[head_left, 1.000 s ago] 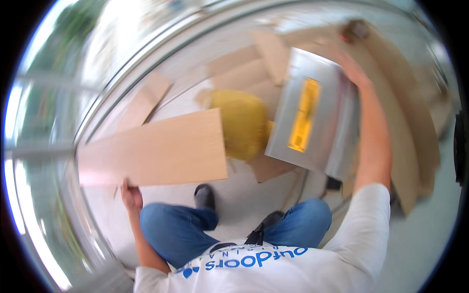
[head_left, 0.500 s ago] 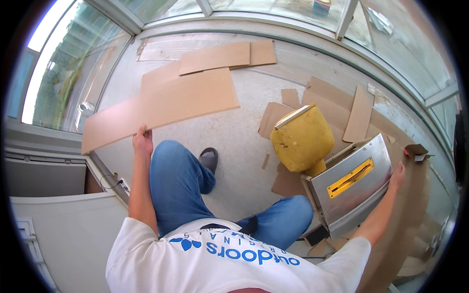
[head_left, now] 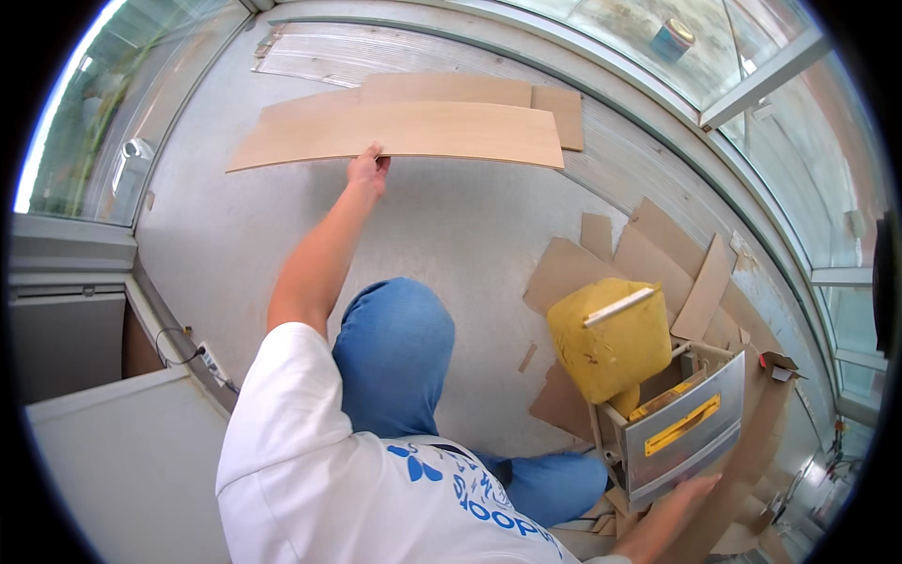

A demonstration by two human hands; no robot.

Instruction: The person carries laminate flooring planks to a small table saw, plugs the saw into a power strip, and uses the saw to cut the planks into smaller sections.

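Observation:
Out ahead, my left hand [head_left: 369, 172] pinches the near edge of a long, light-brown wooden board [head_left: 413, 130]. That board is held over other boards [head_left: 560, 117] at the far side of the floor. My right hand [head_left: 693, 489], smeared by motion, is beside the lower edge of a table saw's metal top [head_left: 691, 434], and its fingers are hard to make out. A slotted yellow insert [head_left: 683, 425] sits in the metal top, which stands steeply tilted. Next to it is a scuffed yellow housing [head_left: 611, 338] with a pale strip across it.
Cardboard pieces [head_left: 564, 273] lie under and around the saw. Along the right runs a long cardboard strip [head_left: 752, 451]. A clear ribbed sheet [head_left: 319, 52] lies by the far glass wall. At left are a grey cabinet [head_left: 103, 451] and a power strip with cable [head_left: 214, 365].
My left hand has carried the board forward and to the right, over the other boards. My right hand has come down from the metal top's right edge to its lower edge. The view has shifted.

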